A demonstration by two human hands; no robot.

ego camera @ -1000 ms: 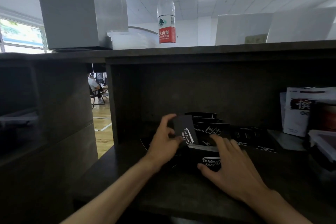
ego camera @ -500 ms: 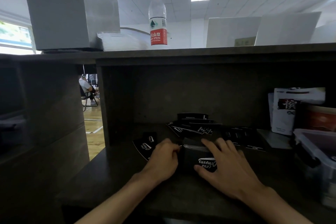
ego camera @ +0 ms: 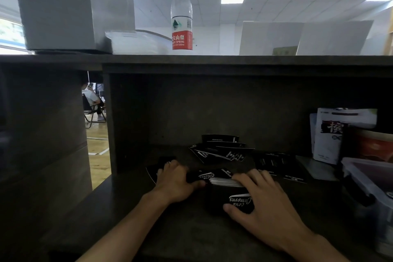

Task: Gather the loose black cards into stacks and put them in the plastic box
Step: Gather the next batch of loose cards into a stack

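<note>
On the dark desk surface (ego camera: pixel 191 229) stands a stack of black cards (ego camera: pixel 221 178) with white lettering, its pale edges showing. My right hand (ego camera: pixel 263 204) grips the stack from the right, fingers over its top and thumb against the front card. From the left, my left hand (ego camera: pixel 174 181) holds it too, fingers curled and thumb on the cards. More loose black cards (ego camera: pixel 221 151) lie fanned behind the stack, others (ego camera: pixel 276 164) to the right, and one (ego camera: pixel 152 173) beside my left hand. At the far right sits the clear plastic box (ego camera: pixel 365 178), partly cut off.
A shelf board (ego camera: pixel 212 59) overhangs the niche, carrying a water bottle (ego camera: pixel 181 15), a grey box (ego camera: pixel 63 6) and a clear lid. White printed pouches (ego camera: pixel 331 134) and a red packet stand behind the plastic box. Through a gap at the left, a seated person is visible.
My left hand has come down from holding a single card upright and now lies against the stack's left side. My right hand has stayed on the stack.
</note>
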